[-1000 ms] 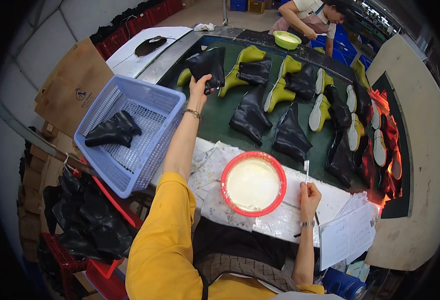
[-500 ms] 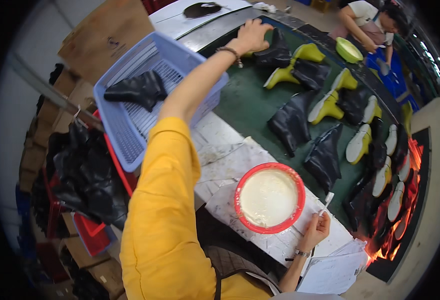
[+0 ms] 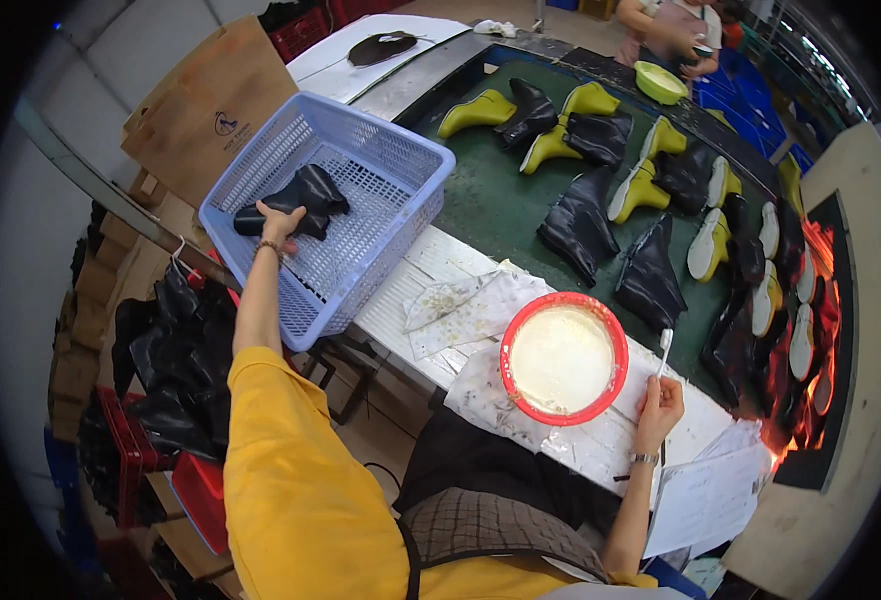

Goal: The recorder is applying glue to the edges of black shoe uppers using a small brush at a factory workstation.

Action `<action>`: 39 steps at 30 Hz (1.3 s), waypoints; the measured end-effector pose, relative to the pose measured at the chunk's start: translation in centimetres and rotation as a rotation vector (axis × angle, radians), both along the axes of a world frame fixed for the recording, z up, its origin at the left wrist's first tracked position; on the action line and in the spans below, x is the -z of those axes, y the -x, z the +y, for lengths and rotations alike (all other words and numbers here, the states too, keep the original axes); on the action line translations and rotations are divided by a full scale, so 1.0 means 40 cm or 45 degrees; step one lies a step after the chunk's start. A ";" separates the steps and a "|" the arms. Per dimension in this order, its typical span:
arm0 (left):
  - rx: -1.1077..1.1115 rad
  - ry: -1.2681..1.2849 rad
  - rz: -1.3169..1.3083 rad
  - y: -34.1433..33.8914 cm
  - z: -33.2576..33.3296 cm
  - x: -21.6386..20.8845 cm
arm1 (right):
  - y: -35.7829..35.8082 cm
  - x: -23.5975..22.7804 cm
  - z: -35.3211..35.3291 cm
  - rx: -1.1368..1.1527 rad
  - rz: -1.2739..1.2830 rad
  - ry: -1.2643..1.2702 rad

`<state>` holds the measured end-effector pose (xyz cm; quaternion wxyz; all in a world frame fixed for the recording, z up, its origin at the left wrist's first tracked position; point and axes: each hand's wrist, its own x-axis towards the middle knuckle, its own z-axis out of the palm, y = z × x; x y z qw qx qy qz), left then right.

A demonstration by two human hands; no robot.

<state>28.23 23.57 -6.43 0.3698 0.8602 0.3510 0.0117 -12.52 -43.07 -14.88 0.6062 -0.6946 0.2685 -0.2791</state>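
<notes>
My left hand (image 3: 278,222) reaches into a blue plastic basket (image 3: 415,165). Its fingers are closed round a black ankle boot (image 3: 312,192) lying there. Near the front edge of the work surface, my right hand (image 3: 659,407) grips a white toothbrush-like brush (image 3: 665,348), bristle end up. Left of that hand stands a red bowl (image 3: 618,350) full of creamy white paste (image 3: 560,358). Beyond the bowl, black boot uppers (image 3: 578,225) and yellow-green wedge soles (image 3: 476,113) lie spread over a green belt (image 3: 480,185).
Finished-looking boots crowd the belt's right end, beside a glowing orange opening (image 3: 818,250). Papers (image 3: 705,495) lie at the near right. A heap of black uppers (image 3: 185,350) sits at left, below a cardboard box (image 3: 215,100). A person works at the far side near a green bowl (image 3: 660,84).
My left hand has swung from the far end of the belt back to the basket and taken hold of the black boot. The right hand keeps the brush beside the bowl.
</notes>
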 end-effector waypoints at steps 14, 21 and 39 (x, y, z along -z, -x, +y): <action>0.160 0.399 -0.048 -0.144 -0.105 0.160 | -0.012 0.011 0.006 0.038 0.043 0.328; 0.330 -0.408 -0.866 -0.029 -0.073 -0.191 | -0.054 0.006 0.039 0.065 0.040 0.220; 1.543 0.019 -0.021 0.509 -0.552 -0.162 | 0.013 -0.159 0.053 0.037 0.083 0.553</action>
